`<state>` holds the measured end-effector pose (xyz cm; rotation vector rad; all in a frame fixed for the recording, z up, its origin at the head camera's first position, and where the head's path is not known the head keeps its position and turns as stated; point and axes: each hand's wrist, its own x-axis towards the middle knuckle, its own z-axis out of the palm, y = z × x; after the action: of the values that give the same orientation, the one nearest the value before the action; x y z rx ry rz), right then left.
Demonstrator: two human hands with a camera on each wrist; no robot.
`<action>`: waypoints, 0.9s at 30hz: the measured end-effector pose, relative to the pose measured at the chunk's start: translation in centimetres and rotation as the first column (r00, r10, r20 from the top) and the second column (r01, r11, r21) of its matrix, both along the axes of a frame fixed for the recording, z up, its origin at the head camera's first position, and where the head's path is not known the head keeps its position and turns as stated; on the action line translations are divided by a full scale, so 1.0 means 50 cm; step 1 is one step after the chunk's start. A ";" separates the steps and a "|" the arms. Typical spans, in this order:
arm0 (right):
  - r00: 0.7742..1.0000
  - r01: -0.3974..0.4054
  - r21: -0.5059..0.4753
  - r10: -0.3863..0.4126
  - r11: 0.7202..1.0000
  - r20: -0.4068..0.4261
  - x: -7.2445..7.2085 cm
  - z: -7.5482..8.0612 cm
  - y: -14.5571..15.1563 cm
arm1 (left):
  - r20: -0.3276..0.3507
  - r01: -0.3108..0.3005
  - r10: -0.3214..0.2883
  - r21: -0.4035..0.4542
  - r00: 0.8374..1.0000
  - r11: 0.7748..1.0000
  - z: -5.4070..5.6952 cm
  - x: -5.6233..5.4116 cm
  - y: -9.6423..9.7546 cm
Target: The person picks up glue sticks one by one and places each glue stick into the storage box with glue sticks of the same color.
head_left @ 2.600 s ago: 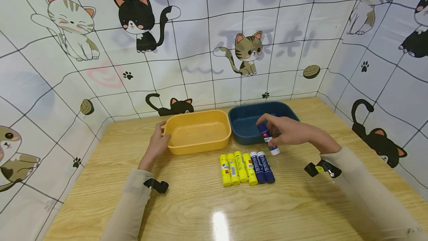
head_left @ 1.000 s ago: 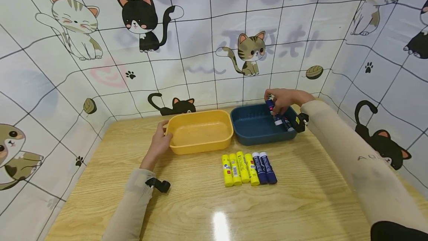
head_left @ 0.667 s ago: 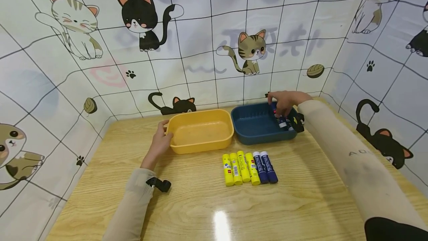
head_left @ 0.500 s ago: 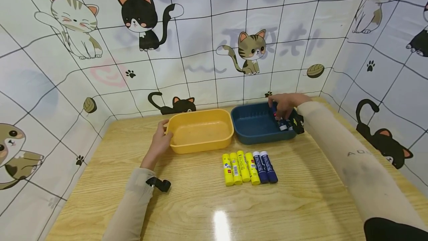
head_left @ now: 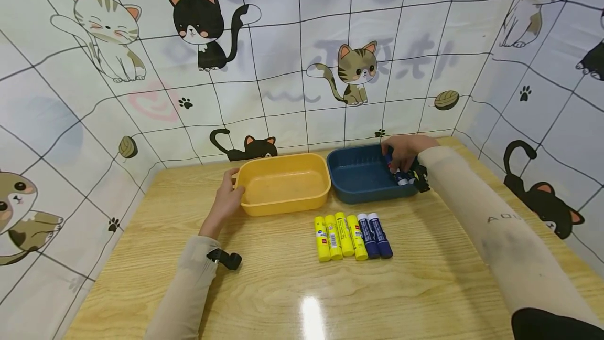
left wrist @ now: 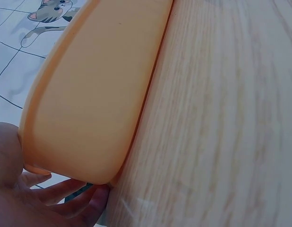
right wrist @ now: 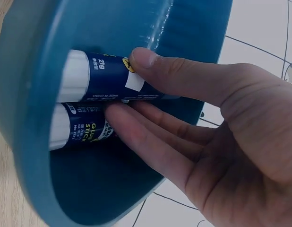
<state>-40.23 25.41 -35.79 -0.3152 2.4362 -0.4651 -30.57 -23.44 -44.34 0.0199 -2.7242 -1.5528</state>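
Observation:
My right hand (head_left: 403, 151) reaches into the right end of a dark blue tray (head_left: 368, 197). Between thumb and fingers it pinches a navy glue stick (right wrist: 110, 78) with a white end. Right beside that one, a second navy glue stick (right wrist: 80, 126) lies in the tray, its far part hidden by the fingers. My left hand (head_left: 227, 201) grips the left end of a yellow tray (head_left: 283, 185), thumb at the rim. In the left wrist view, fingers (left wrist: 73, 201) curl at the end wall of this tray.
In front of the trays, several yellow glue sticks (head_left: 342, 236) and two navy glue sticks (head_left: 375, 236) lie side by side on the wooden table (head_left: 264, 282). The trays stand next to each other, close to a cat-print wall covering (head_left: 278, 72).
My right hand has carried the navy glue stick from in front of the blue tray up, rightward and down into it, beside the other one. My left hand keeps its grip on the yellow tray.

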 end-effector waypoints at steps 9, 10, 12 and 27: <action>0.999 0.004 0.046 -0.002 0.999 -0.044 0.003 -0.008 -0.003 | 0.008 0.003 -0.003 -0.008 1.000 1.000 0.001 0.004 -0.001; 0.998 0.001 0.051 0.002 0.999 -0.055 0.002 -0.009 -0.002 | 0.008 0.003 -0.003 -0.007 1.000 1.000 0.001 0.004 -0.002; 0.997 -0.002 0.061 0.007 0.998 -0.077 -0.001 -0.011 -0.001 | 0.008 0.004 -0.004 -0.003 1.000 1.000 0.002 0.004 -0.002; 0.996 -0.007 0.076 0.014 0.997 -0.094 -0.002 -0.020 0.015 | 0.003 0.010 -0.010 -0.004 1.000 1.000 -0.001 0.002 -0.001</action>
<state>-40.31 26.17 -36.79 -0.3244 2.5352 -0.3602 -30.48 -23.47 -44.41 0.0087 -2.7341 -1.5507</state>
